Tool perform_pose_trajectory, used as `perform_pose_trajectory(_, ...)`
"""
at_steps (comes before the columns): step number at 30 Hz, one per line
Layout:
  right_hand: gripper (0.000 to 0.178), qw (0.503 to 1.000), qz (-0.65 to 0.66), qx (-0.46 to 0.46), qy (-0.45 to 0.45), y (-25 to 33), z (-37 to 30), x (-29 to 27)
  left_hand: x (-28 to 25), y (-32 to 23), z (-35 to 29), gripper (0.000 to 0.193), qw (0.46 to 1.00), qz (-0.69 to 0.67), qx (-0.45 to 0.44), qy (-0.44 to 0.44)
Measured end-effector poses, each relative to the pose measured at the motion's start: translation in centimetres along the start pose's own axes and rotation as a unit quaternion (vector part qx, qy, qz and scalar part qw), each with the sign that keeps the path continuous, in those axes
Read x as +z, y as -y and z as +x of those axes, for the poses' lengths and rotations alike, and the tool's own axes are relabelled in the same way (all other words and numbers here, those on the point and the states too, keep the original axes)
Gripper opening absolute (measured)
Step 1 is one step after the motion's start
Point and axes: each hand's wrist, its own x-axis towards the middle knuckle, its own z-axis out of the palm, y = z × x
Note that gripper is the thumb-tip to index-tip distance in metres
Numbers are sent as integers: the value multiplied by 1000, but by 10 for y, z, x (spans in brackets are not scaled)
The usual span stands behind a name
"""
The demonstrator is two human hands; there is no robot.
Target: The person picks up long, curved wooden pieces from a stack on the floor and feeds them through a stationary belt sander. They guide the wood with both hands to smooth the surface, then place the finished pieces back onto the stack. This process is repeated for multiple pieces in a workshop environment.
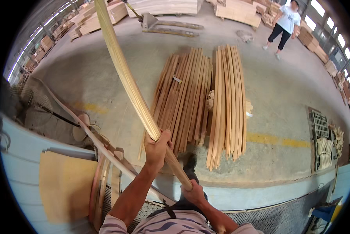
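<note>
A long pale wooden strip (124,74) slants from my body up past the top edge of the view. My left hand (156,150) is wrapped round it partway along. Close to its near end, my right hand (193,193) grips the same strip. Beyond my hands, two piles of long strips lie lengthwise: a darker brown pile (182,93) on the left and a lighter pile (229,105) on the right. The held strip passes over the left side of the darker pile in this view.
A pallet jack (159,26) stands ahead, near stacked timber (237,13). Another person (286,23) stands at the far right. At left are a fan (32,99), a long curved wooden piece (85,126) and a yellowish board (67,183). A rack (319,121) is at right.
</note>
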Motion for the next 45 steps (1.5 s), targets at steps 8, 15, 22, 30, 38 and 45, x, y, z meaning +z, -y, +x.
perform_pose_trajectory(8,46,978,31,200,41,11,102,23,41,117,165,16,983,101,-148,-43)
perform_pose_trajectory(15,53,947,13,319,-13,-14,169,75,29,236,242,19,941,210,-264,17)
perform_pose_trajectory(22,53,935,11,348,-72,-69,250,155,-20,377,315,22,921,246,-295,64)
perform_pose_trajectory(30,52,930,-6,363,-61,-132,306,224,-80,484,355,33,889,347,-286,92)
perform_pose_trajectory(38,53,924,-115,359,61,-190,356,245,-109,507,362,41,792,559,-173,173)
perform_pose_trajectory(45,53,956,-198,204,78,-205,388,233,-115,543,355,52,796,584,-42,153)
